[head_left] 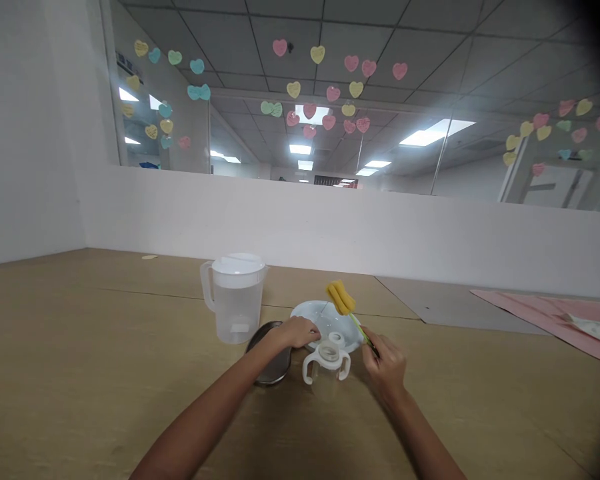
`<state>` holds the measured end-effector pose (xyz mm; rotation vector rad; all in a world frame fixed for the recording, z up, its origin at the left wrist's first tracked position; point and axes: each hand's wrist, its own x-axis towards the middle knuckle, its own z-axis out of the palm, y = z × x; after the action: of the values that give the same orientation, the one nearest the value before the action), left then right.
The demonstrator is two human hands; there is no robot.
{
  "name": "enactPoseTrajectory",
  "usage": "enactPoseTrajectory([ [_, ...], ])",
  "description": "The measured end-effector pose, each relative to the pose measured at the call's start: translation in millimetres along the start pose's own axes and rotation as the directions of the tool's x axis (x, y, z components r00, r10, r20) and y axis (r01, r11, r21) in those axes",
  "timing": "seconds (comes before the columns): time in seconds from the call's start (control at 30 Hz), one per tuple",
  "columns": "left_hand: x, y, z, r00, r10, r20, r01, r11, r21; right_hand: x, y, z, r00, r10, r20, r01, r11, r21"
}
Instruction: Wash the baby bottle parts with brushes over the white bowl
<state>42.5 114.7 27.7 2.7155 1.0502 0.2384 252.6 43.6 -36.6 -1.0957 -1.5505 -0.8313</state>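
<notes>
A sponge bottle brush (341,297) with a yellow head and thin green handle is in my right hand (387,367), fingers wrapped round its dark lower end. The brush head is tilted up above a white bowl (307,309). My left hand (300,331) is closed at the bowl's left rim, its fingertips partly hidden. In front of the bowl a clear baby bottle (327,373) stands upright with its mouth uncovered and two white handles (345,367). A small white ring-shaped part (337,338) shows just behind the bottle, at the bowl's near side.
A lidded translucent pitcher (237,310) holding clear liquid stands at the back left. Under my left forearm lies a dark metal tray (279,369). Pink cloth or paper (530,308) lies at the far right of the tan table (130,373). A white wall (330,227) borders the back.
</notes>
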Motion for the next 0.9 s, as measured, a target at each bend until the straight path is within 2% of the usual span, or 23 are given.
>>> enactPoseTrajectory([
  [0.1, 1, -3, 3.3, 1.000, 0.000, 0.028, 0.001, 1.000, -0.030, 0, 0, 0, 1.000, -0.009, 0.011, 0.009, 1.000, -0.001],
  [0.27, 3, -3, 10.0, 0.998, 0.033, -0.054, -0.037, 0.997, -0.075, 1, -1, -1, 1.000, 0.000, 0.029, 0.000, 1.000, 0.008],
  [0.47, 7, -2, 17.5, 0.997, 0.045, -0.056, -0.051, 0.992, -0.111, 1, -1, -1, 0.999, 0.006, 0.032, -0.006, 1.000, 0.003],
  [0.9, 17, -1, 19.9, 0.990, -0.032, -0.137, 0.006, 0.983, -0.185, 1, -2, -1, 0.999, 0.008, 0.040, -0.009, 1.000, 0.011],
])
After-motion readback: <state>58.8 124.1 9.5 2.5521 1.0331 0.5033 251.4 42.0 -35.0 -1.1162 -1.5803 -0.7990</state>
